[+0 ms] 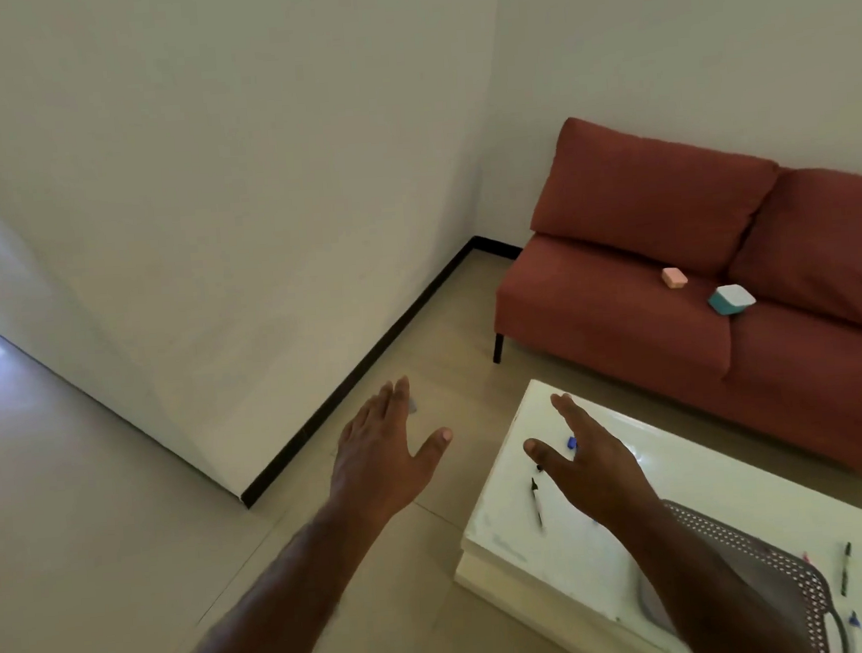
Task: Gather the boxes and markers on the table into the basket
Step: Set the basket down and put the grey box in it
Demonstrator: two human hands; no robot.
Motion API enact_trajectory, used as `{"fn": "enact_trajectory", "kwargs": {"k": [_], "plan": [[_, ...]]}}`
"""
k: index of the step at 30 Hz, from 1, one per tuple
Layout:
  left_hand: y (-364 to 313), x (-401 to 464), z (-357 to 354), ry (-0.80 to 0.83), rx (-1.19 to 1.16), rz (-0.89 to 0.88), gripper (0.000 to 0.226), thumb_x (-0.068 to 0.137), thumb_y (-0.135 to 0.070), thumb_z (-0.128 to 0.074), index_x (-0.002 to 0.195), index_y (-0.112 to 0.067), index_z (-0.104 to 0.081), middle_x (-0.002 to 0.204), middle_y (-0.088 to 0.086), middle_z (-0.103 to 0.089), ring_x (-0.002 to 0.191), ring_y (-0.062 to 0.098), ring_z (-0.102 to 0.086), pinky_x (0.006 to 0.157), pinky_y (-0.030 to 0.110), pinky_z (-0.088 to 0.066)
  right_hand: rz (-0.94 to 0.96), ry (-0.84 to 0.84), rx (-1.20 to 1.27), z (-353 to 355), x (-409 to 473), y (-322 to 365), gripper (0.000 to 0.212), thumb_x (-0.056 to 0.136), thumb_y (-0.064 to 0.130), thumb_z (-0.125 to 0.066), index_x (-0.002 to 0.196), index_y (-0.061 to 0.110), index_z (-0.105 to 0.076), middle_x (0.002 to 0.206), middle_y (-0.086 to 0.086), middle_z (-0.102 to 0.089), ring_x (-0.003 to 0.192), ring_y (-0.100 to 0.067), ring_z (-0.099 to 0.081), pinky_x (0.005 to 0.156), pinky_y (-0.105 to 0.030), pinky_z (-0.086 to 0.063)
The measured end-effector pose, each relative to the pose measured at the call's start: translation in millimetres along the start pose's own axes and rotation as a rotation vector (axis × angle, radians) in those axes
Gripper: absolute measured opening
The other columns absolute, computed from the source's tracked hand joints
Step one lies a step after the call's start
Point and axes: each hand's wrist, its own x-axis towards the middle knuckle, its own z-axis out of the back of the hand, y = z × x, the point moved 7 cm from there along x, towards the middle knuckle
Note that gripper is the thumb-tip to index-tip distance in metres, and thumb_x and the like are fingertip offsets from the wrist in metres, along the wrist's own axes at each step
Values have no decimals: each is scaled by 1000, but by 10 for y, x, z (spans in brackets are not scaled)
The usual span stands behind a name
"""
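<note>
A rust-red sofa [621, 308] stands well beyond the right hand [597, 472], against a white wall [205, 189]; a black baseboard [351, 383] runs past the left hand [377, 462].

View: one head-worn wide-angle camera, no second view.
Facing: forward and steeply down, tilted, toward a room corner.
Near field: both forearms reach from the bottom edge.
Right side: bench [504, 530] close below, sofa [621, 308] farther back.

No text, label, brand or number can be read anywhere. The markers [537, 503] on the tabletop [685, 487] are too small and blurred to show any print.
</note>
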Motion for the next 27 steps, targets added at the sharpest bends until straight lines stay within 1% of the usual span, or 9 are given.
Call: {"fn": "enact_trajectory", "kwargs": {"k": [2, 6, 9, 12, 14, 16, 18, 22, 27], "plan": [[95, 63, -3, 9, -7, 5, 89, 88, -73, -38, 156, -26, -5, 164, 1, -16, 151, 17, -16, 118, 38, -20, -7, 6, -4, -64, 65, 79, 77, 91, 56, -57, 154, 29, -23, 161, 10, -23, 143, -17, -34, 115, -38, -33], [258, 211, -62, 31, -13, 15, 90, 88, -74, -37, 156, -26, -5, 164, 1, -17, 150, 18, -17, 118, 39, -21, -16, 27, -19, -170, 207, 129, 75, 92, 54, -57, 154, 26, -25, 161, 10, -24, 141, -16, -37, 115, -35, -32], [338, 280, -129, 49, 7, 17, 89, 88, -74, -36, 156, -25, -7, 164, 1, -18, 150, 17, -19, 118, 39, -23, -27, 63, -26, -300, 347, 101, 75, 92, 54, -56, 154, 26, -25, 161, 9, -24, 135, -20, -46, 114, -36, -33], [440, 472, -187, 61, 38, 9, 90, 87, -74, -35, 156, -24, -8, 163, 3, -21, 149, 18, -21, 117, 38, -23, -54, 84, 1, -408, 591, 92, 74, 91, 55, -56, 153, 28, -26, 161, 8, -26, 138, -20, -43, 112, -36, -32], [507, 606, -177, 86, 61, 17, 94, 83, -78, -29, 156, -23, -10, 162, 5, -23, 149, 19, -22, 116, 38, -25, -48, 111, 10, -492, 762, 133, 74, 91, 57, -55, 153, 30, -25, 160, 8, -26, 133, -21, -48, 110, -35, -34], [481, 963, -240, 101, 97, 21, 98, 80, -81, -23, 156, -22, -11, 162, 4, -24, 149, 18, -22, 117, 39, -26, -57, 113, 64, -471, 1126, 77, 73, 91, 57, -55, 152, 30, -26, 160, 7, -28, 129, -22, -51, 109, -35, -35], [568, 980, -217, 111, 91, 47, 98, 80, -82, -23, 157, -23, -10, 163, 3, -21, 150, 17, -20, 119, 41, -26, -39, 120, 54, -525, 1194, 115, 73, 91, 57, -55, 152, 29, -28, 159, 6, -30, 130, -22, -50, 109, -35, -36], [602, 1156, -303, 112, 98, 61, 97, 82, -81, -28, 157, -23, -10, 163, 4, -21, 150, 18, -21, 118, 39, -24, -20, 159, 90, -589, 1472, 65, 73, 91, 56, -55, 152, 28, -28, 160, 6, -29, 144, -18, -33, 112, -35, -32], [623, 1497, -386, 128, 96, 99, 95, 85, -79, -33, 157, -23, -9, 164, 3, -19, 150, 18, -20, 118, 38, -22, -16, 182, 99, -624, 1887, 43, 72, 91, 56, -56, 152, 28, -29, 159, 6, -30, 143, -18, -34, 113, -34, -33]]}}
